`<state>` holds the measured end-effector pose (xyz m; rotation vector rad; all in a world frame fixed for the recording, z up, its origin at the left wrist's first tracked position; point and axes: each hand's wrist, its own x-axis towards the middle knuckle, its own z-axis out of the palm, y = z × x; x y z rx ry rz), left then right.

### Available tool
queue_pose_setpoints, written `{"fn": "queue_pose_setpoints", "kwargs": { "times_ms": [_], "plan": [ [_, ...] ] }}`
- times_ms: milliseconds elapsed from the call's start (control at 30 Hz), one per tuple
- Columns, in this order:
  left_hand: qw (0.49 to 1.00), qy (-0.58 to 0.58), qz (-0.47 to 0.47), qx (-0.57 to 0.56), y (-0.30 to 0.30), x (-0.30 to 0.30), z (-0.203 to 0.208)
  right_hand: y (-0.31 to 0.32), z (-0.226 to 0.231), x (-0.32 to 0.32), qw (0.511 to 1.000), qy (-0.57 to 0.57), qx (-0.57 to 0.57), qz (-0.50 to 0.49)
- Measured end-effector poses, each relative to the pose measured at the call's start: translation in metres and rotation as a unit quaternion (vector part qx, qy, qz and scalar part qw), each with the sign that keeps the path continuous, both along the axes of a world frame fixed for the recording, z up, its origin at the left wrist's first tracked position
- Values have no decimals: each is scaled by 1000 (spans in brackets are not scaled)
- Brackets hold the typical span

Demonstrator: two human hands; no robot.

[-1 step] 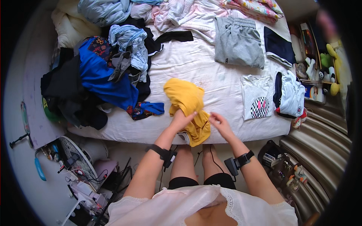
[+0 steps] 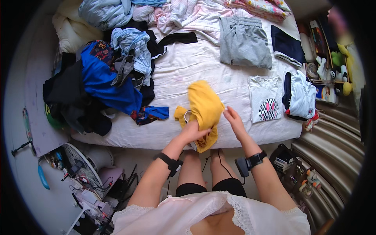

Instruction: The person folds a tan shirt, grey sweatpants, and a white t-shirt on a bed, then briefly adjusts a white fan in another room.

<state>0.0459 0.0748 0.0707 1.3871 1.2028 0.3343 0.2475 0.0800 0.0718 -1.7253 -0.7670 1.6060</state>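
A bunched yellow garment [image 2: 204, 102] lies partly lifted at the front edge of the bed. My left hand [image 2: 192, 132] grips its lower left part, the thumb over the cloth. A smaller yellow fold with a pale edge sticks out left of the main piece. My right hand [image 2: 235, 120] is at the garment's right side, fingers stretched out and holding nothing. Its fingertips are close to the cloth's right corner; whether they touch it I cannot tell. Left of the garment lies a blue garment with patterned trim [image 2: 113, 88].
Heaped dark clothes [image 2: 68, 92] and a light blue crumpled garment [image 2: 135, 51] cover the bed's left. Folded on the right are grey trousers [image 2: 244, 45], a navy piece [image 2: 287, 45], a white T-shirt [image 2: 260, 88] and a white-and-navy garment [image 2: 301, 96]. A shelf with toys [image 2: 331, 74] stands beyond.
The yellow garment's upper part has swung to the right, uncovering a fold with a pale edge on its left. My left hand has turned slightly; my right hand has shifted a little right and its fingers straightened.
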Motion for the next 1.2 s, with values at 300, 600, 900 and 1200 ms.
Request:
{"fn": "queue_pose_setpoints", "kwargs": {
  "times_ms": [300, 600, 900, 1200],
  "plan": [
    [986, 41, -140, 80, -65, 38, 42, -8, 16, 40, 979, 168, -113, -33],
    [976, 34, 197, 84, -69, 2, 125, -12, 139, 29, 770, 608, -171, 84],
    [962, -227, 151, 16, -68, 35, 217, -62, 249, 2, 648, 687, -136, 298],
    [989, -147, 20, -6, -162, -33, 258, -99, 361, 5, 819, 553, 113, 107]
  ]
}}
